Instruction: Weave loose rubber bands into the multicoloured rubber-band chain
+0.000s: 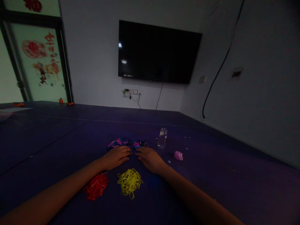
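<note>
Both hands rest on a dark blue table (222,175), fingertips meeting at the near edge of a mixed heap of pink and blue rubber bands (126,143). My left hand (116,157) lies palm down with its fingers together, tips at the heap. My right hand (150,158) does the same from the other side. The room is dim, so I cannot see whether either fingertip pinches a band. Closer to me lie a red pile of bands (96,186), a yellow pile (129,182) and a faint blue pile (154,180).
A small clear bottle (162,137) stands upright just beyond my right hand. A pink lid-like object (178,155) lies to its right. A black wall screen (158,52) hangs ahead, and a glass door with red decorations (39,62) is at the far left.
</note>
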`<control>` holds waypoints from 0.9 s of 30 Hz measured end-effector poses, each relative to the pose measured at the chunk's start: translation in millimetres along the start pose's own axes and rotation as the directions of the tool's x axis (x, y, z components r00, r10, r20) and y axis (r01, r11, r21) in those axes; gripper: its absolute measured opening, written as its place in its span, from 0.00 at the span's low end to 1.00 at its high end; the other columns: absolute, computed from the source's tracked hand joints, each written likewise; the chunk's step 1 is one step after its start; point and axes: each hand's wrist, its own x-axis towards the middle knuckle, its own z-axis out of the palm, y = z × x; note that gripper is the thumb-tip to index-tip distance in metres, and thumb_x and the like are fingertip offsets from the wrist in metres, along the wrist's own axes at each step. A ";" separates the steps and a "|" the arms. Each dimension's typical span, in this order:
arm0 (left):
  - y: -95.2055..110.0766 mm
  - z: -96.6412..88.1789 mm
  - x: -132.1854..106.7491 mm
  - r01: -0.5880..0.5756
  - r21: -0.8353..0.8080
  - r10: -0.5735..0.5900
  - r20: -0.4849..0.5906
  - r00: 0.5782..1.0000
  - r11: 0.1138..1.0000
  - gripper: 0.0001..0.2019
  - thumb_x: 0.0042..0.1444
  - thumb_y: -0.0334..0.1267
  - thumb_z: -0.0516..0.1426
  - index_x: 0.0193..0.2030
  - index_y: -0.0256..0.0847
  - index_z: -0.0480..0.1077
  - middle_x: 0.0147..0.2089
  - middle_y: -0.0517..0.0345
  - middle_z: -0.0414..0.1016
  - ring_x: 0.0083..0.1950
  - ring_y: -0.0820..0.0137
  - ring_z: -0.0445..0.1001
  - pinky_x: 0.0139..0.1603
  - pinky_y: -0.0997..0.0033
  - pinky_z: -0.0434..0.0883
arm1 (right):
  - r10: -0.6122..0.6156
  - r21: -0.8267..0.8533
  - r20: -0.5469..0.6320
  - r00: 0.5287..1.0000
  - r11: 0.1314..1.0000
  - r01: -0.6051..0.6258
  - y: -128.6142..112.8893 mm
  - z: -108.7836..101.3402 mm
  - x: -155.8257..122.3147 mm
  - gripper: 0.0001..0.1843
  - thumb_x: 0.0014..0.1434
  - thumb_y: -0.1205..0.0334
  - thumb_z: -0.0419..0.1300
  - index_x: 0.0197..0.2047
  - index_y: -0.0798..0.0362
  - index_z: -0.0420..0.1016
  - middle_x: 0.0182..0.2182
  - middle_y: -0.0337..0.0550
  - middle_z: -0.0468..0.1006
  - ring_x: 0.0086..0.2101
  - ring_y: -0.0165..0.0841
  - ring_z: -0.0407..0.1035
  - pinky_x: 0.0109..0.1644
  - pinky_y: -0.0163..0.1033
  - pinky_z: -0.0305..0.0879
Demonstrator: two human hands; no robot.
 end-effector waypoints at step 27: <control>-0.6 1.0 -0.6 0.017 0.001 -0.017 -0.009 1.000 1.000 0.14 0.63 0.35 0.49 0.52 0.38 0.70 0.52 0.48 0.71 0.54 0.62 0.69 0.56 0.61 0.65 | 0.164 -0.048 -0.051 0.985 0.985 -0.167 0.4 0.2 -0.6 0.16 0.62 0.63 0.52 0.48 0.53 0.76 0.53 0.49 0.72 0.54 0.40 0.64 0.58 0.47 0.58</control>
